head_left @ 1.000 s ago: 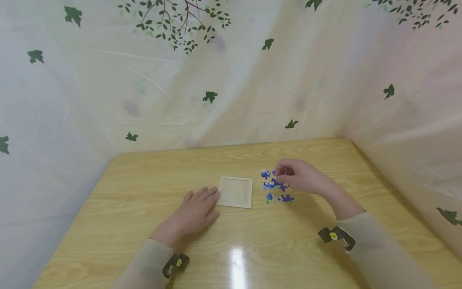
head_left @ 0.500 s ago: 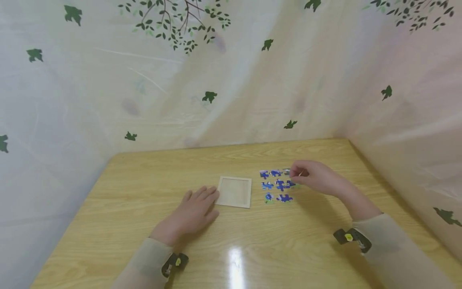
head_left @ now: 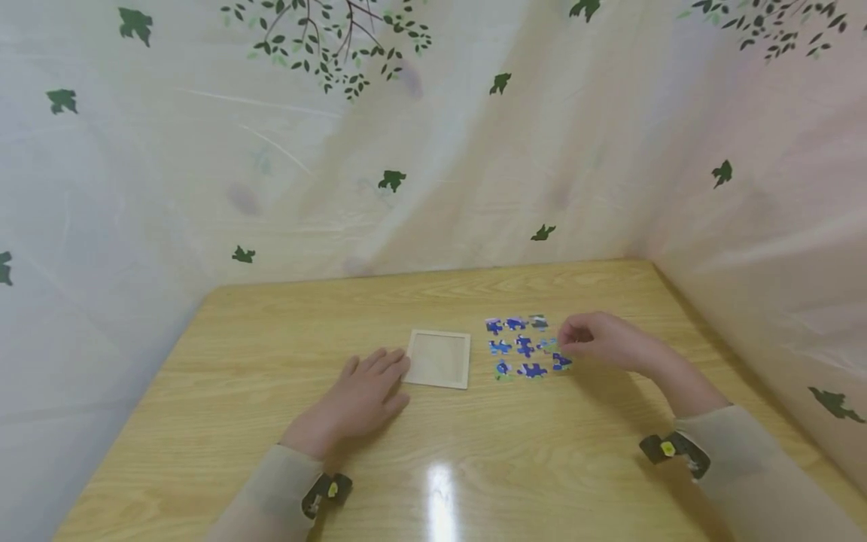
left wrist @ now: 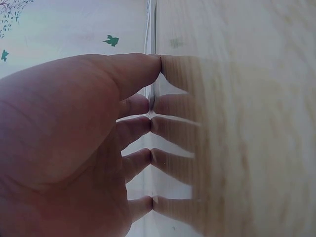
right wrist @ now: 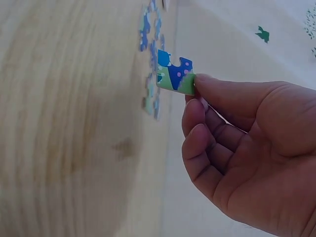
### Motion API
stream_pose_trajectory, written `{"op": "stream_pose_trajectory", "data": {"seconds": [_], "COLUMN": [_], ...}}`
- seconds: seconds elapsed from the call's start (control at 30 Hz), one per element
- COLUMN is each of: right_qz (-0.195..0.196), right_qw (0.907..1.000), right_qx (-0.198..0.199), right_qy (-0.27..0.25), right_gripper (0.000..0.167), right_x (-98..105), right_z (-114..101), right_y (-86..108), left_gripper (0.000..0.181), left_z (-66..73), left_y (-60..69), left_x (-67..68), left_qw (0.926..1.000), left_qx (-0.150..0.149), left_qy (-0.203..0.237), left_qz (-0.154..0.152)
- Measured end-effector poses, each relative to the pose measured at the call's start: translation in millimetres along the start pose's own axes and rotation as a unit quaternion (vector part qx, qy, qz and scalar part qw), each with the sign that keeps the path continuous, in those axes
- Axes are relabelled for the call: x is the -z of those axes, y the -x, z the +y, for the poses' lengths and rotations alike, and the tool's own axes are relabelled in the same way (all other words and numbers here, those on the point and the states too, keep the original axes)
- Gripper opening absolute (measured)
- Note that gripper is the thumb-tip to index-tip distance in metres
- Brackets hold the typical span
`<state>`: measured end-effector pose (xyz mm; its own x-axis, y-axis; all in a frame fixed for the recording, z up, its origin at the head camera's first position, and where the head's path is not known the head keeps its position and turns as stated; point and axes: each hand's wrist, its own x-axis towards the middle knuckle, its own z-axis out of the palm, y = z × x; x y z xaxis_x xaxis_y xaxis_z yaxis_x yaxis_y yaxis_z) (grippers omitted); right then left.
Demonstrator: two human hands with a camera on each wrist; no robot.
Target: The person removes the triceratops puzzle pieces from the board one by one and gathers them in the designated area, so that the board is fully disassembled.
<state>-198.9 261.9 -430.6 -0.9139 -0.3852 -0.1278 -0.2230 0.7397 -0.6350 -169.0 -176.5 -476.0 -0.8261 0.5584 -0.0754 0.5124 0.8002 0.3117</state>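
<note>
My right hand [head_left: 612, 345] pinches a jigsaw puzzle piece [right wrist: 176, 72] between thumb and fingers. The piece is blue and green with pink dots, and it is raised above the table at the right end of the other pieces. Several blue puzzle pieces [head_left: 524, 346] lie apart in rough rows just left of this hand. My left hand [head_left: 359, 395] rests on the table with fingers spread. Its fingertips reach the left edge of a shallow square wooden tray [head_left: 467, 361], whose inside is bare. In the left wrist view, the fingertips [left wrist: 150, 124] touch the tabletop.
The wooden table [head_left: 433, 436] has its back edge along a pale curtain [head_left: 447, 150] printed with green leaves and branches. The curtain also hangs along the left and right sides. Small dark devices [head_left: 667, 449] sit on both sleeve cuffs.
My right hand has moved right and slightly nearer with the puzzle piece, uncovering the pieces on the table. The left hand and the tray have stayed in place.
</note>
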Motion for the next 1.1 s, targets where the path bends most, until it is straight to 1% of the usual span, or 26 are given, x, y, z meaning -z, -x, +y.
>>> {"op": "stream_pose_trajectory", "data": {"seconds": [0.13, 0.4, 0.83, 1.0, 1.1], "right_qz": [-0.008, -0.009, -0.020, -0.019, -0.018], "right_qw": [0.9999, 0.9999, 0.9993, 0.9990, 0.9987], "right_qx": [-0.003, -0.009, 0.002, -0.008, -0.005], "right_qy": [-0.007, -0.003, 0.030, 0.039, 0.047], "right_gripper": [0.004, 0.006, 0.004, 0.005, 0.007], "right_x": [-3.9, -8.8, -18.5, -20.1, -21.1], "right_z": [7.8, 16.7, 18.3, 18.1, 17.7], "right_y": [-1.4, -6.8, -15.6, -16.8, -16.8], "left_gripper": [0.063, 0.063, 0.062, 0.062, 0.062], "left_z": [-1.3, -3.3, -3.2, -1.5, -0.7], "left_y": [-0.7, -1.9, -2.2, -1.2, -1.1], "left_x": [-1.9, -4.0, -3.9, -2.6, -2.2], "left_qw": [1.0000, 1.0000, 1.0000, 1.0000, 1.0000], "left_qx": [-0.001, -0.002, 0.000, 0.001, 0.002], "left_qy": [0.001, 0.001, 0.003, 0.003, 0.002], "left_qz": [0.001, 0.002, 0.000, -0.001, -0.003]}}
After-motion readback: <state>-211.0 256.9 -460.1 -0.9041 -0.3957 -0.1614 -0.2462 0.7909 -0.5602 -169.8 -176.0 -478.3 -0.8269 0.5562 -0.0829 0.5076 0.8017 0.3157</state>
